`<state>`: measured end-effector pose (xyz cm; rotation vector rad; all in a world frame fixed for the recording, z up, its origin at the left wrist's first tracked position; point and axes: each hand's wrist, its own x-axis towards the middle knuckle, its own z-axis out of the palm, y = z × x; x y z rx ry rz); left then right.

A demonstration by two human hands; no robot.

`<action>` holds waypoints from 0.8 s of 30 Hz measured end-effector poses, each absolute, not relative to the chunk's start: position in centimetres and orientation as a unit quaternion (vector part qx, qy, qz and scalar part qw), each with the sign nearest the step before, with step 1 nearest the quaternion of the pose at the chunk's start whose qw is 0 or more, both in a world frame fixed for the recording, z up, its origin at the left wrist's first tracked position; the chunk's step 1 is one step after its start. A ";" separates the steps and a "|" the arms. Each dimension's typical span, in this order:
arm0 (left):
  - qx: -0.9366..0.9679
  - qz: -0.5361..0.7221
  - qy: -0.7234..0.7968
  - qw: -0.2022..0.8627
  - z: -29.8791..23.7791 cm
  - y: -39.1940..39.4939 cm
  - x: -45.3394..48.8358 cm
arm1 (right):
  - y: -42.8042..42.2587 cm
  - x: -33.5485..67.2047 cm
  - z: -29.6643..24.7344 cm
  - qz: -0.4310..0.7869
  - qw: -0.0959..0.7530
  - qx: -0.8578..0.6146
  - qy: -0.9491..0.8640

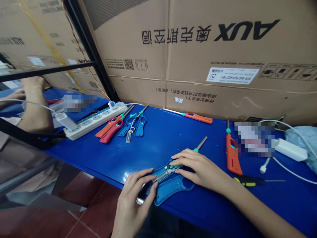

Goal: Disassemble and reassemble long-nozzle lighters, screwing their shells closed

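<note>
1. The left hand rises from the bottom edge of the view, its back toward the camera and its wrist straight.
2. Its fingers stretch up and to the right, close together, with the thumb tucked under them in a light pinch.
3. The right hand lies palm down, fingers pointing left and slightly spread, tips pressed low.
4. The right forearm is bare and runs off toward the lower right corner.
5. The 2 hands sit near each other, fingertips almost meeting.
</note>
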<state>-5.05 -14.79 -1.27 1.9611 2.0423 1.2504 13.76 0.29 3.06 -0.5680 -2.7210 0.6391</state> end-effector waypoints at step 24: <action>0.572 0.358 0.736 0.057 -0.3 -13.8 -6.4 | 0.5 13.6 1.5 0.172 0.192 -0.179 -0.949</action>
